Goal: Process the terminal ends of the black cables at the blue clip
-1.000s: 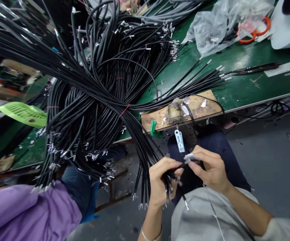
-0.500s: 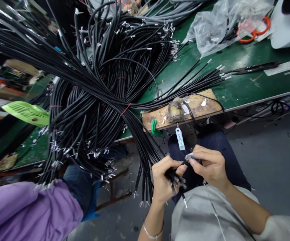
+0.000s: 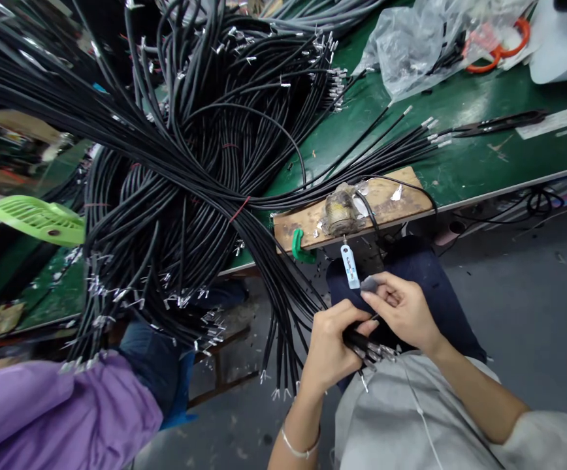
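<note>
My left hand (image 3: 335, 343) is closed round a bunch of black cables (image 3: 355, 339) above my lap, their stripped silvery ends (image 3: 379, 351) pointing right. Between its thumb and forefinger sticks out what looks like a single thin cable end. Just to the right, my right hand (image 3: 404, 310) pinches a small grey flat piece (image 3: 370, 283); whether it is foil I cannot tell. Close above the fingertips hangs a light blue plastic piece (image 3: 349, 266) on the shaft of a small, grimy motor (image 3: 340, 210). The motor sits on a wooden board (image 3: 401, 189).
A green clamp (image 3: 303, 247) grips the board at the edge of the green table (image 3: 479, 170). Large heaps of black cable (image 3: 225, 163) cover the left. Pliers (image 3: 499, 124), orange-handled scissors (image 3: 496, 55), a plastic bag (image 3: 405, 52) and a green fan (image 3: 36, 219) lie around. A person in purple (image 3: 63, 411) sits at left.
My right hand has moved slightly up and its fingers have come away from the cable with the grey piece. My left hand has turned the bunch so its ends point more to the right.
</note>
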Available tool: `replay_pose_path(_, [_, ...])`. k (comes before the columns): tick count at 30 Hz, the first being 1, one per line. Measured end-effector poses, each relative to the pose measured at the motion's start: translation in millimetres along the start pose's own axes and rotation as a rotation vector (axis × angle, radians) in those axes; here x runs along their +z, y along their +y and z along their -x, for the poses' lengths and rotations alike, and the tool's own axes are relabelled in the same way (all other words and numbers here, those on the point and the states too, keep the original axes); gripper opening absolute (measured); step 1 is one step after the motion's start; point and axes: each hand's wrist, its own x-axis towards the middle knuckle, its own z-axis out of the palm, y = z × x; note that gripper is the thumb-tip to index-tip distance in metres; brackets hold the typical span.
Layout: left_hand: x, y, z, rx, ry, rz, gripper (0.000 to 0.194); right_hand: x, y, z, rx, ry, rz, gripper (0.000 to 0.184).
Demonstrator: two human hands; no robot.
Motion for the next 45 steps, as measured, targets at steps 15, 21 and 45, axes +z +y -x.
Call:
replay_pose_path(15, [11.0,0,1,-0.045,0.320,-0.019,0.008,17,-1,11,0.079,0.028,-0.599,0.017])
replay_pose_path(21, [12.2,-4,5,0.044,0.371,-0.003,0.006,31,-6,9,0.409,-0.161,-1.096,0.021])
replay_pose_path(45, [-15.7,0,-4,-0.021,0.131,0.215,0.017,10,-1,-6,0.054,-0.304,-0.528,0.027])
